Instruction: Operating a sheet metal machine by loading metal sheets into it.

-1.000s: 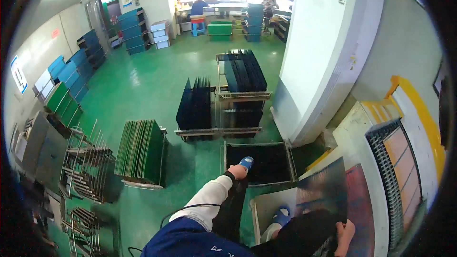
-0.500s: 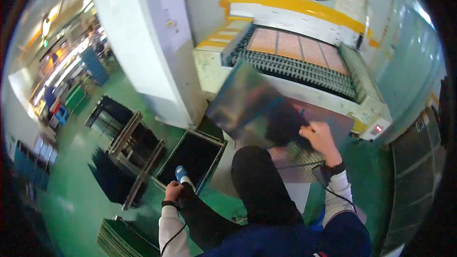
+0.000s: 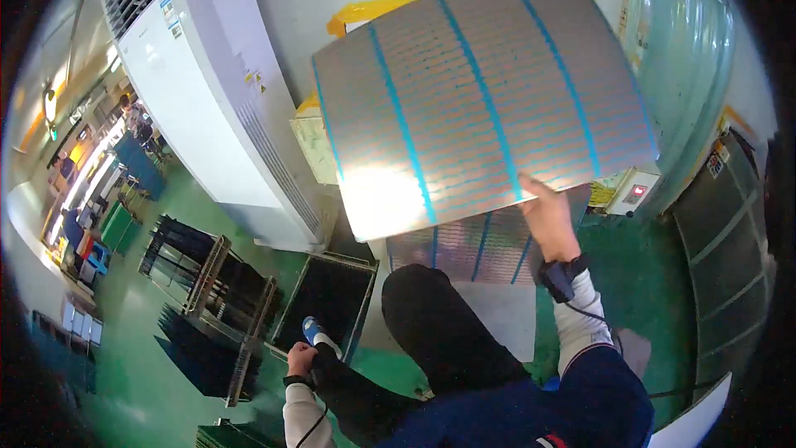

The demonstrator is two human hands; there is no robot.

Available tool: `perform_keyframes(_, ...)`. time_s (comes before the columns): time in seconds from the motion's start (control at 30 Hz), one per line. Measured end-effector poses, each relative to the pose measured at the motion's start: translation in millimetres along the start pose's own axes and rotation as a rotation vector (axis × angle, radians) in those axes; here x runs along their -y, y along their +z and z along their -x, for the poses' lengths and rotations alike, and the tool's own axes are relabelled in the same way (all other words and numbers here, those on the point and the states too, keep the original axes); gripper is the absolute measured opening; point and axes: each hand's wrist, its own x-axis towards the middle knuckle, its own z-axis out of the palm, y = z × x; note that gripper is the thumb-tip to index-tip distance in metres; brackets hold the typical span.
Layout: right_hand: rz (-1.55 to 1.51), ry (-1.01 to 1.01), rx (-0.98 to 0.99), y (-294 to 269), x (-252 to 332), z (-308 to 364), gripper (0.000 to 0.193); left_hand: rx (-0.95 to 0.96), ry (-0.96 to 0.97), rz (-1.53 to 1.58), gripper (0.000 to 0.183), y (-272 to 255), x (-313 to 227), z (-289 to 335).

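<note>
A large, thin circuit board panel [image 3: 481, 99], coppery grey with bright blue stripes, is raised in front of me and tilted, with a bright glare at its lower left. My right hand [image 3: 549, 220] is closed on its near edge, thumb on the face; the fingers behind it are hidden. Beneath lies a similar striped panel [image 3: 460, 253] on a pale sheet [image 3: 506, 323], close to my knees. My left hand [image 3: 301, 358] rests at my left knee, fingers curled, holding nothing that shows.
Mostly behind the raised panel is a machine, its control box [image 3: 634, 191] showing at right. A white air conditioner [image 3: 199, 91] stands at left. Dark racks [image 3: 207, 307], a framed black tray [image 3: 327, 299] by my foot and dark panels [image 3: 730, 257] at right flank me.
My right hand has swung the panel from low and edge-tilted to high with its striped face toward me, so it covers the roller machine. The left hand stays at the knee.
</note>
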Motion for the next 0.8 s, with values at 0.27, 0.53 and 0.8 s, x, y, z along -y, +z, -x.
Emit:
perform_keyframes(0.27, -0.318, 0.255, -0.053, -19, -47, 5, 0.015, -0.041, 0.088, -0.029, 0.023, 15, -8, 3)
perform_keyframes(0.53, -0.337, 0.324, -0.127, -31, -70, 9, 0.013, -0.046, 0.067, -0.112, 0.022, 9, -18, 5)
perform_keyframes(0.8, -0.336, 0.333, -0.176, -43, -89, -12, 0.012, 0.02, 0.097, -0.092, 0.02, 14, -17, -4)
